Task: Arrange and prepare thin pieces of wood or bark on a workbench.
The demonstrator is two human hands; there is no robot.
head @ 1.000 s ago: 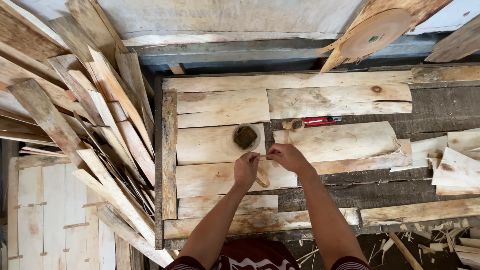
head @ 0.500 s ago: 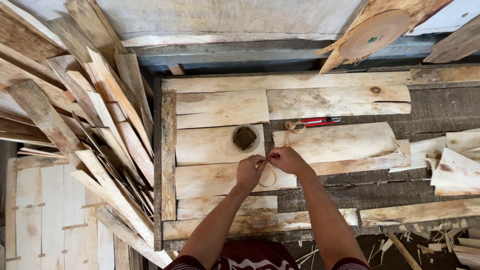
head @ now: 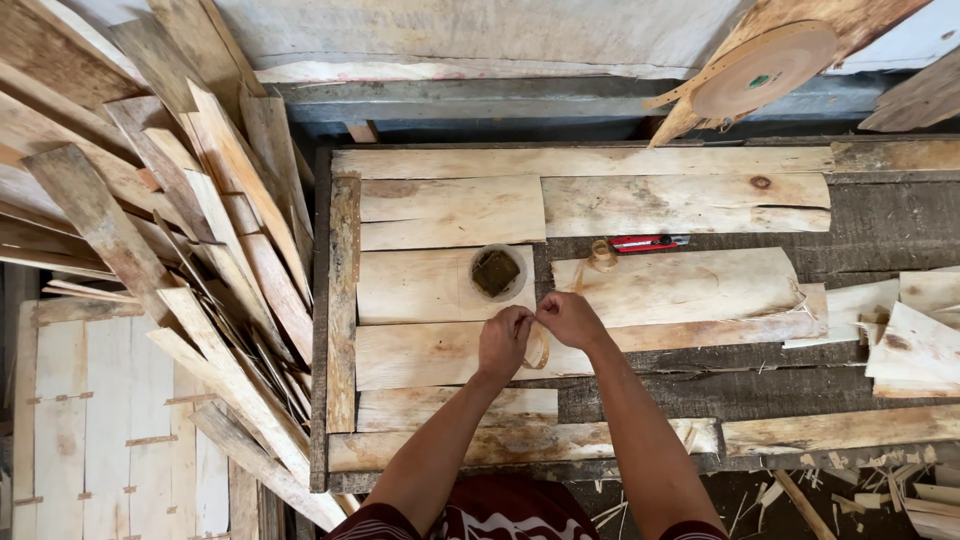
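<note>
Pale wood boards cover the counter (head: 700,395). Over them, both hands meet — left hand (head: 505,342) and right hand (head: 567,318) pinch one thin tan strip (head: 538,350), looped below the fingers. It looks light, bendy, likely brittle; best held near its ends. Farther off: one round dish (head: 497,272), one red tool (head: 640,242).

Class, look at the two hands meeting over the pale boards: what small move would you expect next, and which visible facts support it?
Probably a short pull apart to draw out the thin tan strip. The left hand and right hand pinch it close together above the board, and it curls in a slack loop below them. The small dish and red tool lie untouched behind.
</note>
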